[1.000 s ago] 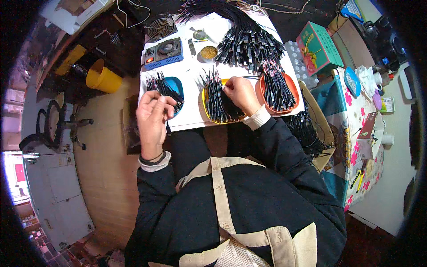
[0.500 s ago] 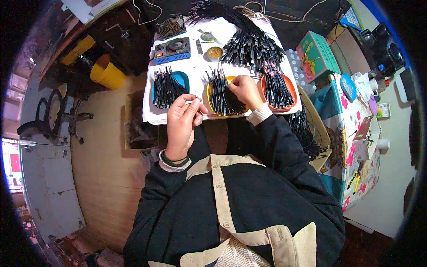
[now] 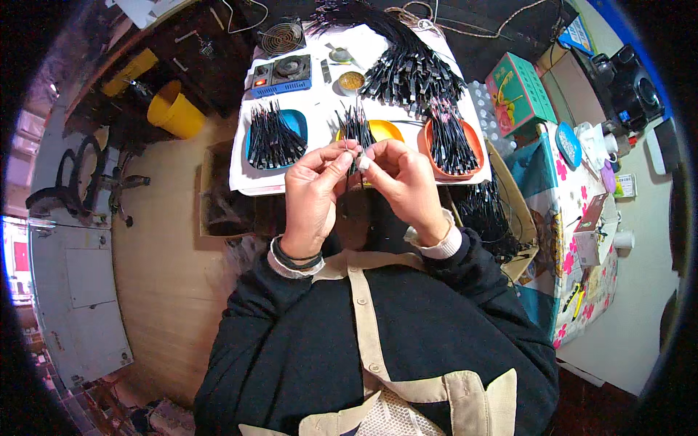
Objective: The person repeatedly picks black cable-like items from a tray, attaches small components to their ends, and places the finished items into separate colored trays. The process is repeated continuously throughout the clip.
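Note:
My left hand [image 3: 311,196] and my right hand [image 3: 411,190] meet at the fingertips in front of the table's near edge. The right fingers pinch a thin black cable, mostly hidden by the hands. My left thumb and forefinger are pressed together beside it; what they grip is too small to make out. Just beyond the hands, a bundle of black cables [image 3: 356,116] stands in a yellow tray [image 3: 387,131]. A blue tray [image 3: 297,122] with cables lies to the left, and an orange tray [image 3: 476,149] with more cables to the right.
A large pile of black cables [image 3: 411,76] covers the table's back right. Behind the trays are a blue heating device [image 3: 285,75], a small round tin [image 3: 351,82] and a fan [image 3: 281,38]. A cardboard box of cables [image 3: 527,258] stands at the right.
My right hand has left the yellow tray with a black cable and come toward me to the left hand. My left hand has shifted slightly right, and the fingertips now meet.

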Action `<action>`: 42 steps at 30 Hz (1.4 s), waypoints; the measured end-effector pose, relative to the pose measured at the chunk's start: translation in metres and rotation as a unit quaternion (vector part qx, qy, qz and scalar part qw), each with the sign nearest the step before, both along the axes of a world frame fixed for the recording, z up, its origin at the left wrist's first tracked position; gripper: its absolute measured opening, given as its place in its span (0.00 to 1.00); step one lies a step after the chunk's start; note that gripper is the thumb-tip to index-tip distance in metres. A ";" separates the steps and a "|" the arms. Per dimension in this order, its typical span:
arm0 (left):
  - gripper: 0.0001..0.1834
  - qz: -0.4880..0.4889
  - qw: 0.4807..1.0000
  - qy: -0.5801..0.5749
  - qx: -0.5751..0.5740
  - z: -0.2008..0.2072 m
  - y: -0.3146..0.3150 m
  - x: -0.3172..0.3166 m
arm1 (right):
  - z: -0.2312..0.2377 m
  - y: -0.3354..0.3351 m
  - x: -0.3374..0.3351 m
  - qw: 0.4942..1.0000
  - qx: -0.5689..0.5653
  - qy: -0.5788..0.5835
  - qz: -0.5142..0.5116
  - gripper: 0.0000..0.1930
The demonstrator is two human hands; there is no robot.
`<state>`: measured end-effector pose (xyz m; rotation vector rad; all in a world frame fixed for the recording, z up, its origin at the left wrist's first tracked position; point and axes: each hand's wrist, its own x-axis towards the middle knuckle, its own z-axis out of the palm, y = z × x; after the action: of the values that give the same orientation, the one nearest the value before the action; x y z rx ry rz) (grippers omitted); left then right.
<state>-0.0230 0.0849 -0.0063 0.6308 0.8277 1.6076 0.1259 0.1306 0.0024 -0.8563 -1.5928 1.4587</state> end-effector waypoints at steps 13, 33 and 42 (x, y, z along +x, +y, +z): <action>0.11 -0.091 0.992 -0.044 -0.076 0.004 0.000 -0.001 | -0.016 -0.008 0.002 0.991 -0.057 0.123 -0.004 0.06; 0.06 -0.077 0.995 0.065 -0.011 0.000 -0.005 0.006 | 0.009 0.000 0.014 0.990 -0.057 0.131 -0.002 0.05; 0.05 -0.093 0.995 -0.013 -0.035 0.005 -0.014 0.002 | 0.012 -0.015 0.016 0.987 0.151 0.019 -0.045 0.07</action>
<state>-0.0214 0.0709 -0.0015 0.6168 0.7790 1.4093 0.1423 0.1154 0.0140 -0.7094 -1.6709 1.1262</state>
